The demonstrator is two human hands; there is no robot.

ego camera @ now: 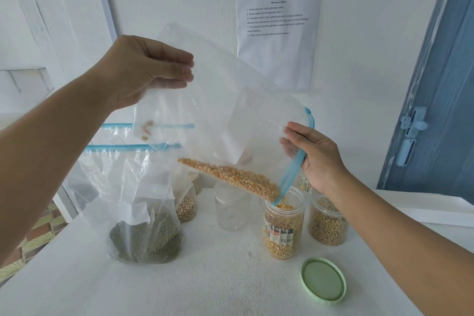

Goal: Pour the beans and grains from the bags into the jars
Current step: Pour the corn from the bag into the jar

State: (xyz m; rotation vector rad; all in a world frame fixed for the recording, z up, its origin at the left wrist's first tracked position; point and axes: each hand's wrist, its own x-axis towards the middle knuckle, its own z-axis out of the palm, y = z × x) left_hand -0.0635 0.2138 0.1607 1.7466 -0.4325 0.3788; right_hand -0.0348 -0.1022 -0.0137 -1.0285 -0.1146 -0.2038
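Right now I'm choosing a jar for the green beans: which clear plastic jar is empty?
The clear plastic jar at the back left, beside the corn-filled labelled jar; the third jar holds tan beans.

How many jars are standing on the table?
3, maybe more hidden behind the bags: an empty jar at centre, the corn jar under the bag mouth, and a full jar at right.

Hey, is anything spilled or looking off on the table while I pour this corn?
No spill visible. One oddity: a few kernels sit stranded in the raised corner of the bag near your left hand.
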